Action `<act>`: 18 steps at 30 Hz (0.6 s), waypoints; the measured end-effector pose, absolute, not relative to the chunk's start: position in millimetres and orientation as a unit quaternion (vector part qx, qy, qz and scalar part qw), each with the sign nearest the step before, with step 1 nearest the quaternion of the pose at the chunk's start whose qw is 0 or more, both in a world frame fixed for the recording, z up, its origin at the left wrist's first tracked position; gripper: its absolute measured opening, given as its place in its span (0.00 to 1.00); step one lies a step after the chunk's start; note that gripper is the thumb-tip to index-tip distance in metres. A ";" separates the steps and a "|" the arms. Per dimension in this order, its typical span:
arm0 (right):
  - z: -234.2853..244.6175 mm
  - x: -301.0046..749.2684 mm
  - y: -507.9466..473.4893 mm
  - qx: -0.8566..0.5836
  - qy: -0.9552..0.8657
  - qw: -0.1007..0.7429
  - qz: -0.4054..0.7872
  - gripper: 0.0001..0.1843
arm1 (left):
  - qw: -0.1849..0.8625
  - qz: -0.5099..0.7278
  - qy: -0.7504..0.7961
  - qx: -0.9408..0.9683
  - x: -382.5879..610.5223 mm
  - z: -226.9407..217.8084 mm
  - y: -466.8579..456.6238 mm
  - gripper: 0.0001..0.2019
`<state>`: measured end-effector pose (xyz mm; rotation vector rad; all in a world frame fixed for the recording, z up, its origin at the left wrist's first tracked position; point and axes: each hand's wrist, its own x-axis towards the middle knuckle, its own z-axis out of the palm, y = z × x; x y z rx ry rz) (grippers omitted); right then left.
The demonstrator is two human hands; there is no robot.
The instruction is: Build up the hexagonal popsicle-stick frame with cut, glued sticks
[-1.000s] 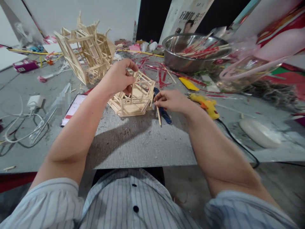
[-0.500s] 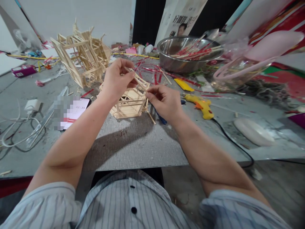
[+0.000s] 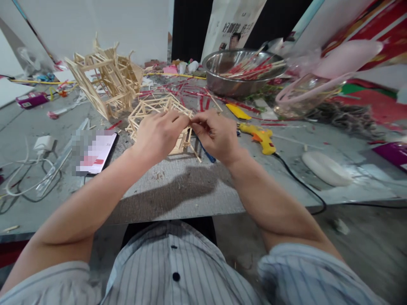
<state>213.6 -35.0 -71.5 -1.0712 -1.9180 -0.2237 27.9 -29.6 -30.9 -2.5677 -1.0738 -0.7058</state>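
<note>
A small frame of pale wooden sticks (image 3: 140,111) sits on the table before me, partly covered by my hands. My left hand (image 3: 162,132) reaches over its front, fingers bent together. My right hand (image 3: 218,134) is closed in a pinch at the frame's right upper corner. The fingertips of both hands meet there, and whatever they grip is too small or hidden to make out. Under my right hand lies a dark blue tool (image 3: 208,153), mostly covered. A loose stick (image 3: 196,154) pokes out at the frame's lower right.
Behind on the left stands a larger stick structure (image 3: 110,82). A phone (image 3: 101,150) lies left of my forearm. On the right are a yellow glue gun (image 3: 262,137) with a black cord, a white oval dish (image 3: 326,168), and a steel bowl (image 3: 229,87) holding red-and-white sticks.
My left hand has come down and right from the frame's top edge to meet my right fingertips. The right hand stays at the same corner. The view has shifted slightly.
</note>
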 end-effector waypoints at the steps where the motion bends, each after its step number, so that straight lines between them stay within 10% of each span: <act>1: -68.3 216.5 -35.3 -0.429 -0.782 0.445 -0.084 0.18 | 0.127 -0.257 -0.380 -0.879 24.4 -35.2 -32.2 0.14; 5: -60.0 237.9 -27.5 -0.525 -0.747 0.405 -0.051 0.19 | 0.045 -0.337 -0.399 -0.852 5.8 -58.2 -43.2 0.14; 12: -91.6 250.9 -10.2 -0.746 -0.665 0.004 0.045 0.22 | -0.164 -0.182 -0.412 -0.878 7.3 -90.8 -46.9 0.12; 18: -98.7 240.3 -6.9 -0.760 -0.645 0.024 0.081 0.19 | -0.118 -0.007 -0.473 -0.873 8.6 -91.2 -33.4 0.15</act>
